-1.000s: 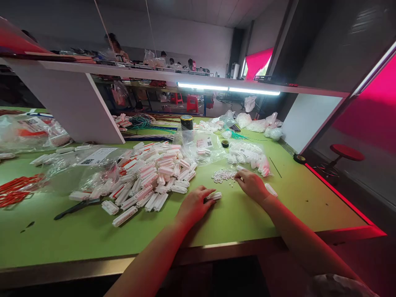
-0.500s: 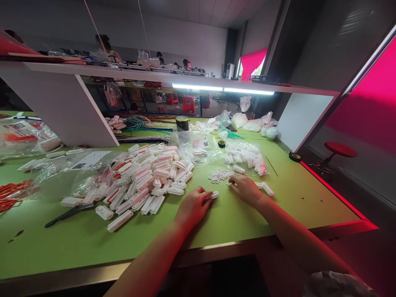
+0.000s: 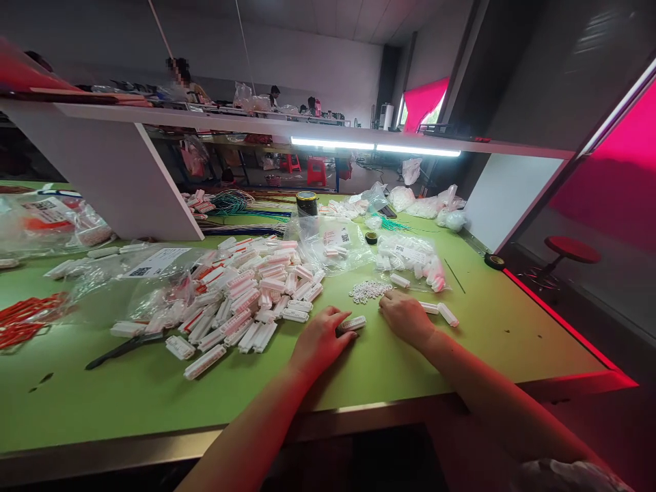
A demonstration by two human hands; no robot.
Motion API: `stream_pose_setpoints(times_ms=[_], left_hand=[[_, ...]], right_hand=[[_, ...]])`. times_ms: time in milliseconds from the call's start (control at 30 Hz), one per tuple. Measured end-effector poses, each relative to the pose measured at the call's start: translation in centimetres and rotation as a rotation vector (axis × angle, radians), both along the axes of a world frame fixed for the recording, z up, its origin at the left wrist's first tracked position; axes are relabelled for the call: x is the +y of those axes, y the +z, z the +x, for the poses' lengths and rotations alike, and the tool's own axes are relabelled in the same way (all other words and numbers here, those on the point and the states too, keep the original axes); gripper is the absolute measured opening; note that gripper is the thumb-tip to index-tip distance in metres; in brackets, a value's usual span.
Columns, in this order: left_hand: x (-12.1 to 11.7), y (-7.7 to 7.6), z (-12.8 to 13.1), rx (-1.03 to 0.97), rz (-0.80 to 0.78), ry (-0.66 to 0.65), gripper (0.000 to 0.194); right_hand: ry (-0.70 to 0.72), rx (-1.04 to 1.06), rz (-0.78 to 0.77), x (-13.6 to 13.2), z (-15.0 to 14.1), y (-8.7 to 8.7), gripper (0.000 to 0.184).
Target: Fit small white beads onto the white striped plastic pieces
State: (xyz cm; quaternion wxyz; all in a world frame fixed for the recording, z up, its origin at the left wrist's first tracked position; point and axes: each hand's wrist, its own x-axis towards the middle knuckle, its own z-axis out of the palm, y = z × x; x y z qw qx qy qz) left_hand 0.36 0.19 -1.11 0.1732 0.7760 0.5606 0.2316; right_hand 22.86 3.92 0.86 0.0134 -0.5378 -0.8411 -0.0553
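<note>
My left hand (image 3: 318, 339) rests on the green table, thumb and forefinger spread around one small white plastic block (image 3: 353, 323) with a row of openings. The block lies on the tabletop between the two fingertips, its whole length showing. My right hand (image 3: 407, 318) is closed, fingertips bent down at the near edge of a little heap of tiny white pieces (image 3: 367, 292). What those fingertips pinch, if anything, is hidden. Just right of that hand lie two more white blocks (image 3: 447, 314). To the left spreads a large pile of similar white and pinkish blocks (image 3: 249, 290).
Clear bags with labels (image 3: 158, 263) lie beside the pile, and another bag of white parts (image 3: 410, 254) is behind my right hand. A black-handled tool (image 3: 123, 350), orange pieces (image 3: 31, 318) and black tape rolls (image 3: 306, 203) are on the table. A shelf with a lit tube (image 3: 333, 143) spans the back.
My left thumb and forefinger have spread apart, uncovering more of the white block. My right fingers have drawn in and curled by the tiny pieces. The view has shifted slightly.
</note>
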Motion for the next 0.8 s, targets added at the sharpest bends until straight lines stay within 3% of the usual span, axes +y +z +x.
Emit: stream_pose_setpoints(times_ms=[167, 300, 400, 533, 633, 800], left_hand=[[0.1, 0.2, -0.2, 0.014, 0.002, 0.037, 0.035], [0.3, 0.1, 0.0, 0.026, 0.003, 0.012, 0.019], [0.3, 0.0, 0.2, 0.021, 0.02, 0.009, 0.018], [0.3, 0.0, 0.3, 0.022, 0.028, 0.015, 0.018], [0.2, 0.0, 0.4, 0.013, 0.02, 0.026, 0.019], [0.2, 0.0, 0.5, -0.015, 0.006, 0.034, 0.018]], right_hand=[[-0.007, 0.129, 0.021, -0.1, -0.2, -0.4, 0.02], [0.162, 0.593, -0.001, -0.5, -0.6, -0.9, 0.012], [0.192, 0.938, -0.15, -0.8, -1.2, -1.2, 0.009], [0.12, 1.256, -0.451, -1.0, -1.6, -0.9, 0.023], [0.08, 1.352, -0.526, -1.2, -1.6, -0.2, 0.03], [0.063, 1.389, -0.499, -1.3, -1.6, 0.3, 0.035]])
